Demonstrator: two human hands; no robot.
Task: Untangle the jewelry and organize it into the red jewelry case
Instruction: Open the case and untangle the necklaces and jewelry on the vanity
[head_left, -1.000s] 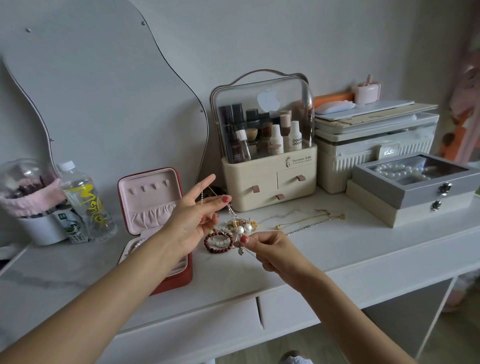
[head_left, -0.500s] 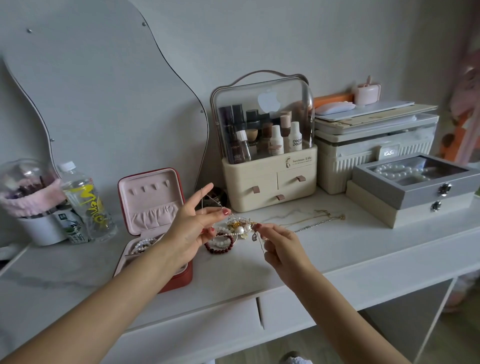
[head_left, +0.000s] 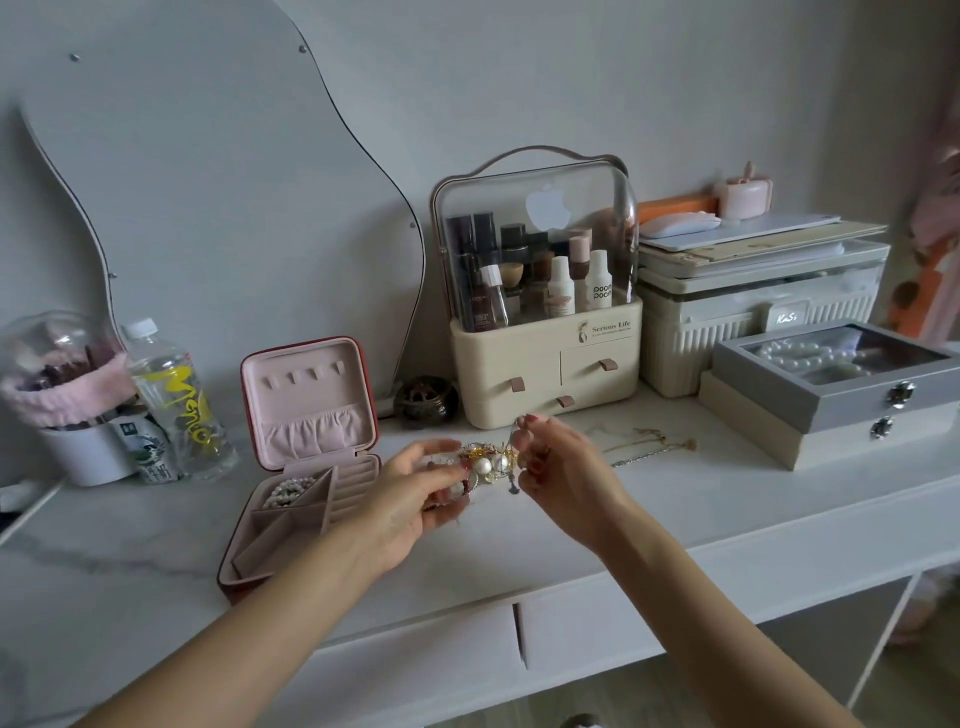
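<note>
Left of centre, the case (head_left: 304, 457) is red outside, pale pink inside. The tangle (head_left: 488, 460) shows gold and white pearls. At left, the bottle (head_left: 176, 400) bears yellow lettering. The surface (head_left: 701, 509) is white with grey veins.

Your left hand (head_left: 415, 493) is motion-blurred and covers part of the jewelry tangle (head_left: 488, 462), so you cannot tell what its fingers (head_left: 439, 451) grip. The fine chain at your right hand (head_left: 561, 467) is too thin to trace. The table (head_left: 675, 514) runs off both side edges.
</note>
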